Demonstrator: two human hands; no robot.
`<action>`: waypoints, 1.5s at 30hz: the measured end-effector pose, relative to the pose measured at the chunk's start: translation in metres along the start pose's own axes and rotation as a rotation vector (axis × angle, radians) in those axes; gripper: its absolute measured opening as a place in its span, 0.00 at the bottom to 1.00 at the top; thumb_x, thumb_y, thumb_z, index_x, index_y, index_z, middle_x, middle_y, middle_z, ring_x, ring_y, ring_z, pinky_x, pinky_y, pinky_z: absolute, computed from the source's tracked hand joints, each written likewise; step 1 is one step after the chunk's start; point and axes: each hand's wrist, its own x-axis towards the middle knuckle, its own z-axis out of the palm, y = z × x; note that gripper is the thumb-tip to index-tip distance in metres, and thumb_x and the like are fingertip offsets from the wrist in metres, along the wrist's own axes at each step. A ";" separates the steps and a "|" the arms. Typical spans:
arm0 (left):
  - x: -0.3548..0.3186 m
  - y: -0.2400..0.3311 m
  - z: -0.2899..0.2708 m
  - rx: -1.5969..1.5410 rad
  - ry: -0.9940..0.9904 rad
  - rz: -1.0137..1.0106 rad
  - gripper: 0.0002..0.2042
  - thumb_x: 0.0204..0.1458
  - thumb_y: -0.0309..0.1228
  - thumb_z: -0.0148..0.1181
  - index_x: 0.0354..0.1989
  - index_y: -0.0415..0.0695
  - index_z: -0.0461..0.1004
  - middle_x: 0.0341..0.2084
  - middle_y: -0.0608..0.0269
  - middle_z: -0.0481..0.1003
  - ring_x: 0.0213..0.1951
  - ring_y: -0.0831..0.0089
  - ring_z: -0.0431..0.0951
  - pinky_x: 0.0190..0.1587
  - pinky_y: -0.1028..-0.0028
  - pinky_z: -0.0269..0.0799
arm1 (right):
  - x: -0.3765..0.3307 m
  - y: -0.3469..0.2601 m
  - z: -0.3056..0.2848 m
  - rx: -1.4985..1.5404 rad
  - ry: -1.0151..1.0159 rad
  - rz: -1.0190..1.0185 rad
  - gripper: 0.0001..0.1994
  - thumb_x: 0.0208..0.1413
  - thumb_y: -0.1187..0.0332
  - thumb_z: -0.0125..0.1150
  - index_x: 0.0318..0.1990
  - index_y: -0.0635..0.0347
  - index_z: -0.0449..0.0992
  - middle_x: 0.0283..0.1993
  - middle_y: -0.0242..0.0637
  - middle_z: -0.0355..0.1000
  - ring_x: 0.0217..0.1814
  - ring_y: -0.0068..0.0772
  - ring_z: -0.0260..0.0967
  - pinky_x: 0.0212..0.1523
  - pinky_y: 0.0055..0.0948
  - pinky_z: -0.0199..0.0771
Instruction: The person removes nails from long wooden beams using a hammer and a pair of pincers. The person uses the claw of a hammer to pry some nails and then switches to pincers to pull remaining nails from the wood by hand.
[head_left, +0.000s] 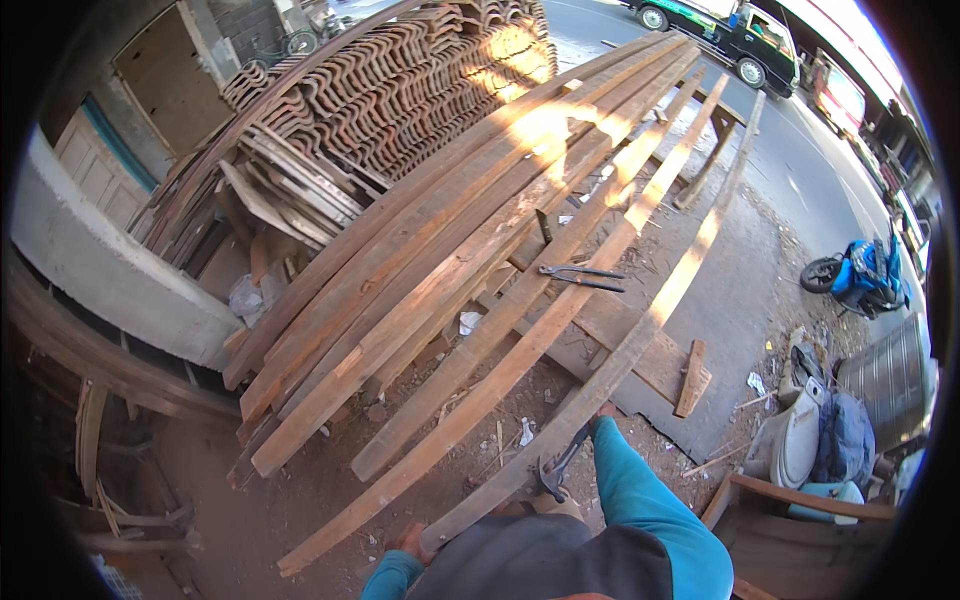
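Timber under hand: one long, weathered grey-brown wooden plank point(620, 350), running from the lower centre of the view up and away to the right, its far end resting on a wooden trestle point(722, 130) beside the road. Left hand point(408, 540) is at the near end of this plank, touching its underside edge; only part of the hand shows and the set of its fingers cannot be told. Right hand point(604, 412), in a teal long sleeve point(640, 500), lies against the right edge of the same plank further up; whether its fingers are closed cannot be told. A claw hammer with a dark metal head point(555, 470) sits just beside the plank near the right forearm; what holds it is not clear.

To the left, several more long brown wooden planks point(450, 270) lie side by side, sunlit at their upper parts. A pair of dark metal pincers point(580, 276) rests on one of them. Behind stands a stack of curved clay roof tiles point(400, 90). A short offcut of wood point(692, 378) lies on the ground to the right. Further right, a blue motor scooter point(860, 275) stands on the roadside.
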 end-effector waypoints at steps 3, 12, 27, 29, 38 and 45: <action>0.007 -0.003 0.012 0.059 0.019 0.037 0.31 0.34 0.43 0.75 0.50 0.48 0.71 0.42 0.48 0.78 0.46 0.49 0.78 0.50 0.57 0.74 | 0.005 -0.006 0.010 -0.325 0.097 -0.050 0.21 0.58 0.60 0.54 0.54 0.67 0.73 0.55 0.50 0.74 0.54 0.54 0.73 0.56 0.47 0.73; -0.005 0.001 -0.001 0.046 0.051 -0.085 0.32 0.38 0.43 0.74 0.53 0.49 0.69 0.48 0.45 0.75 0.50 0.46 0.75 0.52 0.55 0.72 | -0.122 -0.033 0.031 -0.270 -0.070 0.129 0.16 0.63 0.52 0.51 0.34 0.54 0.73 0.24 0.33 0.70 0.21 0.36 0.68 0.27 0.35 0.75; 0.044 0.047 0.018 0.041 0.048 -0.040 0.34 0.40 0.41 0.74 0.57 0.51 0.67 0.46 0.51 0.77 0.48 0.53 0.78 0.49 0.57 0.74 | -0.144 -0.014 0.054 -1.180 0.140 -0.128 0.50 0.60 0.29 0.28 0.51 0.79 0.74 0.52 0.71 0.70 0.60 0.65 0.67 0.61 0.50 0.64; 0.057 0.052 0.015 0.077 0.031 -0.020 0.34 0.39 0.41 0.75 0.56 0.50 0.67 0.45 0.51 0.77 0.48 0.53 0.79 0.49 0.58 0.74 | -0.156 -0.031 0.047 -1.424 -0.007 -0.181 0.49 0.59 0.28 0.32 0.44 0.79 0.77 0.45 0.70 0.74 0.51 0.65 0.73 0.54 0.52 0.68; 0.057 0.022 0.019 0.135 0.004 -0.073 0.34 0.36 0.42 0.76 0.53 0.49 0.68 0.42 0.51 0.78 0.45 0.54 0.80 0.48 0.59 0.76 | -0.191 -0.046 0.057 -1.301 -0.075 -0.016 0.44 0.61 0.34 0.39 0.43 0.79 0.77 0.45 0.68 0.74 0.54 0.64 0.72 0.56 0.50 0.67; 0.031 -0.031 0.022 0.126 -0.035 -0.170 0.34 0.33 0.42 0.77 0.51 0.47 0.69 0.40 0.50 0.80 0.44 0.54 0.81 0.47 0.59 0.77 | -0.132 0.013 0.036 -1.310 0.140 -0.172 0.38 0.58 0.38 0.48 0.38 0.77 0.79 0.41 0.69 0.74 0.50 0.67 0.73 0.50 0.53 0.71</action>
